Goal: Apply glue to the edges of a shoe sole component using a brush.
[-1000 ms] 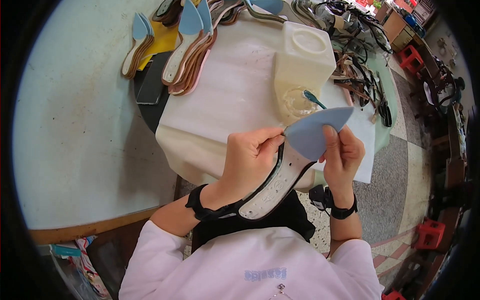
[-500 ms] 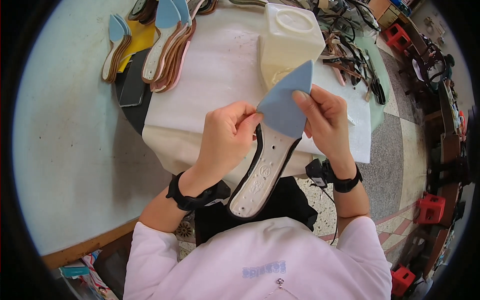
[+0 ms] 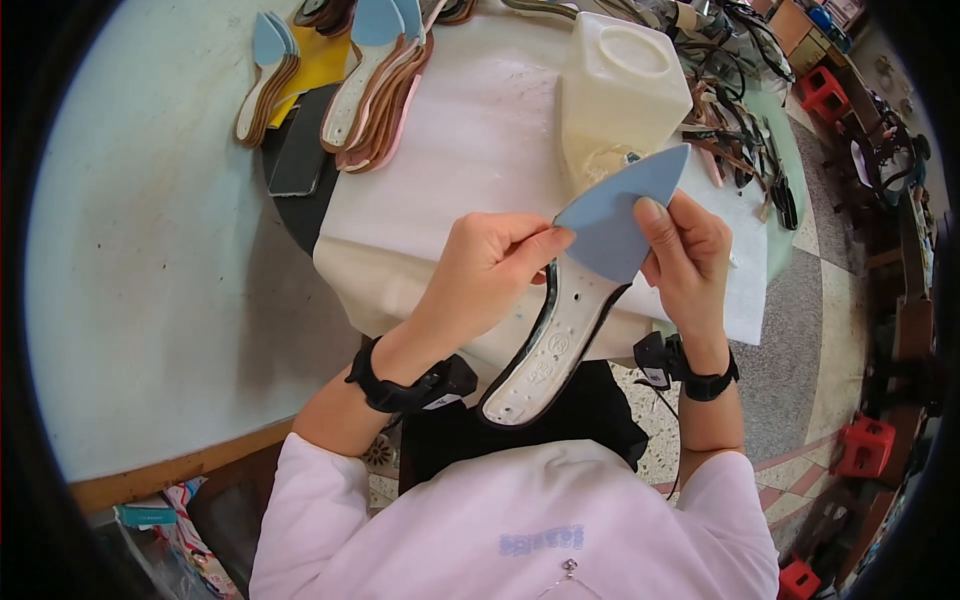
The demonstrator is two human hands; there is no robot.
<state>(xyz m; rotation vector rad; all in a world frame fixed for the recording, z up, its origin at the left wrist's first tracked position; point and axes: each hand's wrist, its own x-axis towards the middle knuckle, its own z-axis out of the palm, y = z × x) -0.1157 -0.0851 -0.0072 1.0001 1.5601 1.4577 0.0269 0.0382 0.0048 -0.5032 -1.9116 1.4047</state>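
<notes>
Between both hands I hold a shoe insole [image 3: 556, 345], its pointed blue toe part tilted up to the right and its white heel end toward me. Dark edging runs along both sides of the white part. My left hand [image 3: 497, 265] pinches the left edge where blue meets white, thumb on top. My right hand [image 3: 688, 250] grips the right edge of the blue part, with the thumb flat on its face and the fingers behind, partly hidden. Beyond the insole stands a translucent pale plastic container [image 3: 622, 95] with its side cut open.
Stacks of similar insoles [image 3: 372, 95] with blue toes lie at the back left, beside a black phone-like slab [image 3: 303, 150] and a yellow sheet [image 3: 322, 62]. Dark strips [image 3: 735, 125] are heaped at the back right. Red stools [image 3: 865, 445] stand on the floor.
The whole scene has shifted slightly rightward in view. Both hands keep their hold on the insole, which has tilted a little further to the right.
</notes>
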